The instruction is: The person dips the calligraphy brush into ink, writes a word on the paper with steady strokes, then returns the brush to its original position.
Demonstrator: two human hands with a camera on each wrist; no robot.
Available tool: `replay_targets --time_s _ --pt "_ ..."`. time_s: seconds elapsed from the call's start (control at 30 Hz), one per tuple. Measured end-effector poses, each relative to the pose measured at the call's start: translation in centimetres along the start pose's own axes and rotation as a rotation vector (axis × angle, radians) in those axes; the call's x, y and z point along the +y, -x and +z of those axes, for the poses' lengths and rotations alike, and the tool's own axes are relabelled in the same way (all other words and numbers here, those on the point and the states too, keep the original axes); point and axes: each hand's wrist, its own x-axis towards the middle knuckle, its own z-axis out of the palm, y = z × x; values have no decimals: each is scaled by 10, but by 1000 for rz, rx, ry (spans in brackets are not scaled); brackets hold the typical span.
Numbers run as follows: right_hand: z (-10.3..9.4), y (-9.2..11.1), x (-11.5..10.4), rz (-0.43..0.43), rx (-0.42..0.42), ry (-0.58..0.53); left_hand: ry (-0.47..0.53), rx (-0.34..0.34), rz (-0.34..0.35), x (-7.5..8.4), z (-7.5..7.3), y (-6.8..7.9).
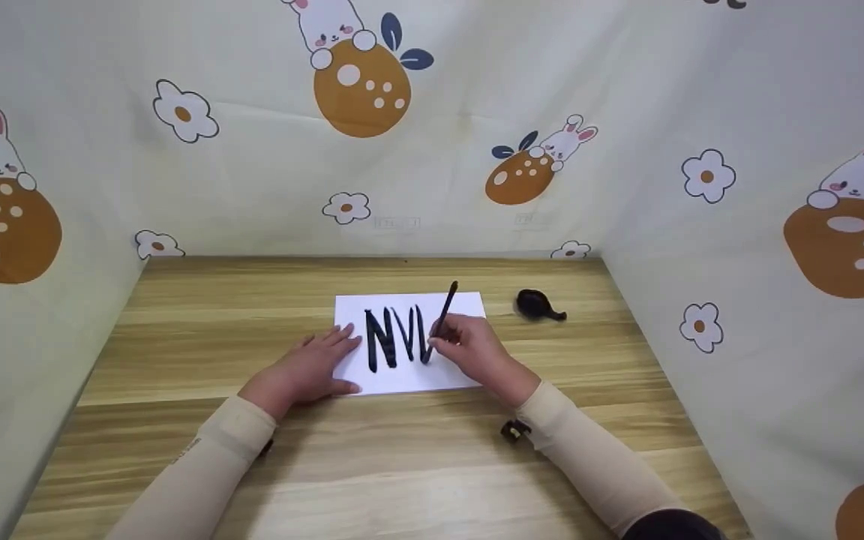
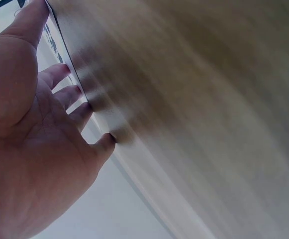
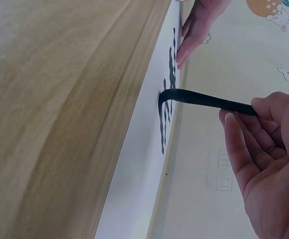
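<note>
My right hand (image 1: pixel 469 349) pinches a dark paintbrush (image 1: pixel 448 304) over a sheet of white paper (image 1: pixel 353 382). In the right wrist view, the bent tip of the brush (image 3: pixel 204 98) touches the paper at a black stroke. Bold black strokes (image 1: pixel 382 337) run in a zigzag across the sheet's middle, wet or dry I cannot tell. At the sheet's left edge my left hand (image 1: pixel 310 367) rests with fingers spread, fingertips and thumb on the paper. Seen from the left wrist, the palm of this hand (image 2: pixel 40 144) faces the camera and holds nothing.
A small black spoon-shaped object (image 1: pixel 535 304) lies on the wooden table (image 1: pixel 417 465) to the right of the paper. Cloth walls (image 1: pixel 439 150) printed with rabbits and flowers stand behind and at both sides.
</note>
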Motion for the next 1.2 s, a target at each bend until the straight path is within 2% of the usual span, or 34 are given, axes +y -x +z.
replay_targets --time_s 0.47,0.57,0.8,1.07,1.2 --pt "-1 0 -3 -5 -11 -8 -7 -1 2 0 -1 1" --pt "-3 0 -5 -11 0 17 -11 -2 5 0 -1 1" --pt "-15 -3 -7 -26 73 4 -7 -3 6 2 -2 1" --pt "-26 -9 -3 3 155 -31 3 -4 6 2 -2 1" --pt "-28 -12 0 3 193 -14 -2 -1 10 1 -1 1"
